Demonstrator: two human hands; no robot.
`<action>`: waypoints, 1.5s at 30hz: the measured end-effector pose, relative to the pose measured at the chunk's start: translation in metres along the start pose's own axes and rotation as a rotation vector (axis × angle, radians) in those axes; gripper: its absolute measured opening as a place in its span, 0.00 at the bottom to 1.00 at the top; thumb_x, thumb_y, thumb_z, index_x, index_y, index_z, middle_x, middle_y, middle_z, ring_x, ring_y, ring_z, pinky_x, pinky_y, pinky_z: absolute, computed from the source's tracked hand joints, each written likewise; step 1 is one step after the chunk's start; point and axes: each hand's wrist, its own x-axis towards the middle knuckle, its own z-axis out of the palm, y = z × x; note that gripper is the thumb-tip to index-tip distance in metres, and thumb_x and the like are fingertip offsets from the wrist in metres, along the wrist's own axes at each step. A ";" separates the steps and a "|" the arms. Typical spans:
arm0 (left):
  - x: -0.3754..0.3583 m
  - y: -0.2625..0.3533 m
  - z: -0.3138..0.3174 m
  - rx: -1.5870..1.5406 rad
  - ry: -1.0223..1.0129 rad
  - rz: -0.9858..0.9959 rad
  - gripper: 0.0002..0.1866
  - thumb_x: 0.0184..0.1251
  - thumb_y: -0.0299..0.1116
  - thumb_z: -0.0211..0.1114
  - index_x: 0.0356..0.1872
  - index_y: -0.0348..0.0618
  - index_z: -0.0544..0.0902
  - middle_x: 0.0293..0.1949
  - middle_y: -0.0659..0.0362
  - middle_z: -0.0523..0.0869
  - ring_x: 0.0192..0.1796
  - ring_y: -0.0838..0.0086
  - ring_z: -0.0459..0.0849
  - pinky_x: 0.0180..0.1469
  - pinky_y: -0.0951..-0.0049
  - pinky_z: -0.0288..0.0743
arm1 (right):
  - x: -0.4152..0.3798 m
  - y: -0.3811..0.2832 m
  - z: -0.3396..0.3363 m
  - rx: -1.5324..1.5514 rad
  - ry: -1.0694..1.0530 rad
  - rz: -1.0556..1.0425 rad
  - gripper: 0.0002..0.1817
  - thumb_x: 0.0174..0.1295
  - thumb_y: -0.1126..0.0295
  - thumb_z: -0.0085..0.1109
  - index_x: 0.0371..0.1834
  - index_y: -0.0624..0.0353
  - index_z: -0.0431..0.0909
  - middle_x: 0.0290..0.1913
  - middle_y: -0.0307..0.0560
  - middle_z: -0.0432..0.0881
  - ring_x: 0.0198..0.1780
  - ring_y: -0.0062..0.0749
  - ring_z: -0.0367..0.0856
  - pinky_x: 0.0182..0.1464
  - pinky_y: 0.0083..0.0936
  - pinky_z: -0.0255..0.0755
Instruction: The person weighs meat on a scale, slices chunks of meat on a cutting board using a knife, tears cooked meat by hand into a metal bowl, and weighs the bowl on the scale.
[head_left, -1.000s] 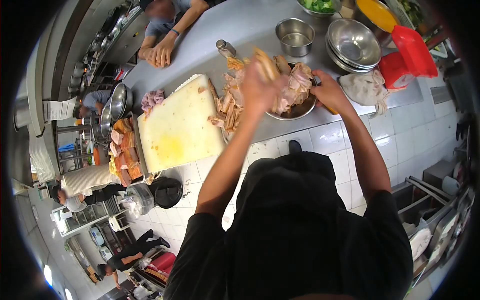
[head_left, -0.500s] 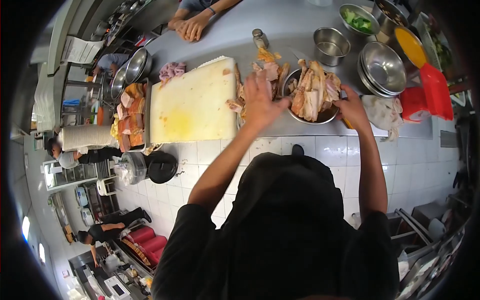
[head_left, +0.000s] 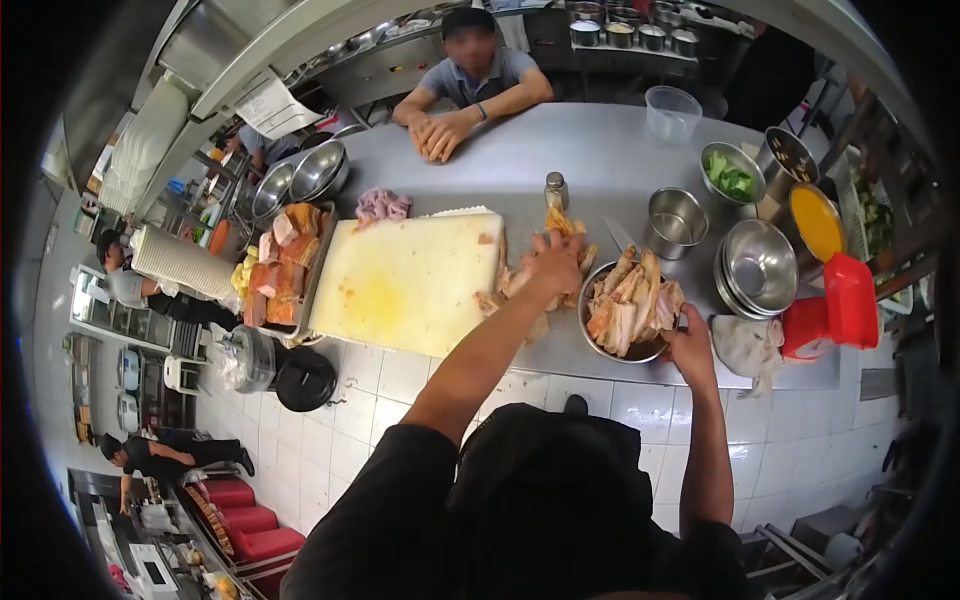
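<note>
My left hand [head_left: 553, 264] lies over the strips and scraps of meat [head_left: 490, 300] beside the right edge of a white cutting board [head_left: 410, 275], its fingers spread on them. To the right, a metal bowl [head_left: 590, 335] is heaped with long pieces of meat [head_left: 632, 305]. My right hand [head_left: 690, 348] grips this bowl's right rim, near the counter's front edge. A pointed blade [head_left: 617, 234] lies behind the bowl, partly hidden. Left of the board, a tray [head_left: 318, 265] holds chunks of meat [head_left: 280, 275].
Behind stand a shaker [head_left: 556, 190], an empty metal pot [head_left: 677, 222] and a bowl of greens [head_left: 730, 175]. Stacked bowls [head_left: 760, 265], a cloth [head_left: 748, 345] and a red container [head_left: 850, 300] are at right. A person [head_left: 475, 80] leans on the counter's far side.
The view has tilted up, showing more of the person opposite. My left hand has moved away from the bowl, back onto the scraps. My right hand stays at the bowl.
</note>
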 end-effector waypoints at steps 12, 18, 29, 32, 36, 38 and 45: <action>0.032 -0.036 0.032 -0.171 0.542 0.179 0.21 0.48 0.28 0.65 0.48 0.50 0.80 0.44 0.50 0.84 0.51 0.52 0.81 0.49 0.53 0.77 | -0.005 -0.004 -0.002 -0.073 -0.005 -0.012 0.26 0.52 0.79 0.54 0.59 0.64 0.68 0.27 0.51 0.80 0.20 0.31 0.79 0.21 0.28 0.72; 0.009 -0.050 -0.025 -0.683 0.529 0.140 0.19 0.41 0.25 0.71 0.40 0.39 0.81 0.31 0.49 0.86 0.32 0.64 0.86 0.36 0.67 0.78 | -0.001 -0.006 -0.005 -0.087 -0.009 0.039 0.32 0.54 0.78 0.56 0.66 0.66 0.62 0.32 0.52 0.80 0.23 0.29 0.80 0.22 0.25 0.77; -0.063 0.001 -0.090 -1.401 0.139 0.326 0.21 0.45 0.14 0.65 0.45 0.37 0.75 0.34 0.57 0.83 0.30 0.75 0.81 0.29 0.74 0.77 | 0.002 -0.007 -0.006 -0.094 -0.012 0.041 0.33 0.53 0.77 0.56 0.66 0.67 0.61 0.31 0.51 0.80 0.19 0.27 0.78 0.21 0.22 0.75; -0.077 0.017 -0.073 -1.434 -0.056 0.245 0.23 0.48 0.16 0.65 0.50 0.36 0.75 0.42 0.53 0.83 0.38 0.71 0.83 0.37 0.71 0.79 | -0.001 -0.013 -0.007 -0.102 -0.035 0.050 0.33 0.54 0.77 0.56 0.67 0.67 0.61 0.31 0.52 0.80 0.20 0.28 0.78 0.21 0.22 0.75; -0.074 0.036 0.016 -0.965 0.309 0.366 0.29 0.56 0.29 0.67 0.60 0.34 0.71 0.55 0.48 0.79 0.52 0.63 0.81 0.54 0.68 0.75 | 0.004 -0.005 -0.006 -0.103 -0.019 0.034 0.33 0.54 0.78 0.56 0.67 0.67 0.60 0.31 0.51 0.80 0.21 0.28 0.79 0.21 0.23 0.75; -0.067 0.038 0.052 -0.618 0.617 0.462 0.33 0.60 0.37 0.67 0.64 0.34 0.68 0.59 0.46 0.76 0.57 0.60 0.79 0.60 0.66 0.71 | -0.001 -0.013 -0.004 -0.083 -0.019 0.053 0.33 0.54 0.78 0.56 0.67 0.67 0.60 0.32 0.51 0.80 0.22 0.28 0.79 0.21 0.23 0.76; -0.088 0.044 0.034 -1.138 0.364 0.290 0.30 0.67 0.43 0.60 0.64 0.34 0.70 0.55 0.40 0.78 0.59 0.51 0.76 0.62 0.63 0.68 | 0.002 -0.003 -0.003 -0.078 -0.016 0.036 0.31 0.54 0.79 0.55 0.64 0.65 0.63 0.33 0.52 0.80 0.22 0.29 0.80 0.21 0.23 0.76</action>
